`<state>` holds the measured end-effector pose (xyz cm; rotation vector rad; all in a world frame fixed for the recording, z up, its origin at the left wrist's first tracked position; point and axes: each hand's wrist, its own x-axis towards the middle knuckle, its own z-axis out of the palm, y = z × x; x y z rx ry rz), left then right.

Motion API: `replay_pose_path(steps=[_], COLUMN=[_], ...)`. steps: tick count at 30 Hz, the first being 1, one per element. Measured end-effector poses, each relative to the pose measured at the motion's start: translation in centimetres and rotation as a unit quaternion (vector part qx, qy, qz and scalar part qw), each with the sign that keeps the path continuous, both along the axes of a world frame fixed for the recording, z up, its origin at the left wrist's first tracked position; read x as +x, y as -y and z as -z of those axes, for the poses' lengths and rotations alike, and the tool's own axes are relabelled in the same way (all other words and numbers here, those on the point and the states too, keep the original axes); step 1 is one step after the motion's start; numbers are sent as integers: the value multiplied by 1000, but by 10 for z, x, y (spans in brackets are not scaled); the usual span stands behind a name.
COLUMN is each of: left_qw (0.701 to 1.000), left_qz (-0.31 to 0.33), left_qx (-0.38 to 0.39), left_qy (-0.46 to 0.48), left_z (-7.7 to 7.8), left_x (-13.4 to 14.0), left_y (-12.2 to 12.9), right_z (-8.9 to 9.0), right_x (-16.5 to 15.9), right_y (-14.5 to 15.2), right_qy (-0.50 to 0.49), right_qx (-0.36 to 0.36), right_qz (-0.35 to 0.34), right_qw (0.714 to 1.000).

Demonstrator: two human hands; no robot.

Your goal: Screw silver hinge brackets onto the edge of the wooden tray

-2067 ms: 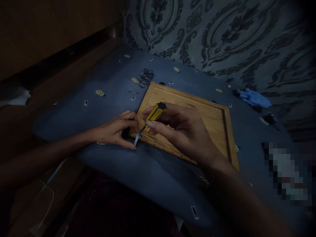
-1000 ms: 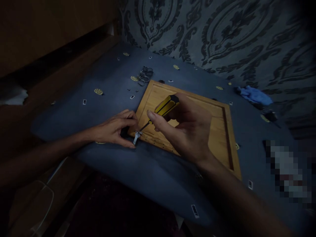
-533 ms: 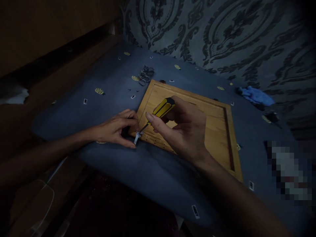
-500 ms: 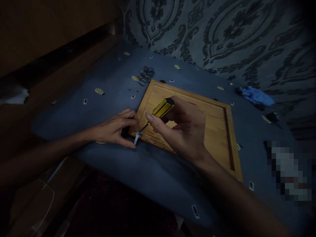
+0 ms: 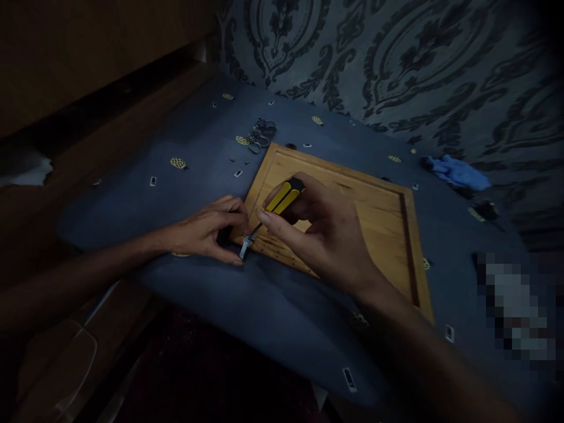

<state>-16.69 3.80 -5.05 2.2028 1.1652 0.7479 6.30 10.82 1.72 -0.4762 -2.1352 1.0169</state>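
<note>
**1 screwdriver on 1 metal fitting**

Through the head camera I see the right hand (image 5: pixel 324 232) clamped on 1 yellow-and-black screwdriver (image 5: pixel 282 200), its tip down at the metal fitting (image 5: pixel 245 247) on the 9 o'clock corner of 1 wooden panel (image 5: pixel 379 235). The left hand (image 5: pixel 205 230) has its thumb at the fitting's outer end; I cannot tell whether it grips. From the panel, 2 small screws (image 5: pixel 247 163) and a metal cluster (image 5: pixel 259 136), uncountable, lie toward 10 o'clock. White labels (image 5: pixel 349 379), at least 8, dot the blue covering (image 5: pixel 198 294); their lettering is unreadable.
</note>
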Motion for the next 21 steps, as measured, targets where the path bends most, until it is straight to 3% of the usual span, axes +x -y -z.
replay_pose_path(steps=[4, 7, 14, 21], left_qw=[1000, 1000, 1000, 1000], left_qz=[-1, -4, -8, -9], left_qx=[-13, -21, -25, -11], left_qy=[-6, -11, -11, -6], left_z=[0, -1, -4, -2], left_x=[0, 0, 1, 1], left_y=[0, 0, 1, 0], right_z=[-8, -10, -8, -6], right_x=[4, 6, 5, 7], right_y=[-2, -4, -5, -3], right_qy=[19, 21, 5, 34], right_qx=[-88, -112, -82, 3], right_qz=[-84, -92, -81, -6], right_qw=[992, 989, 993, 999])
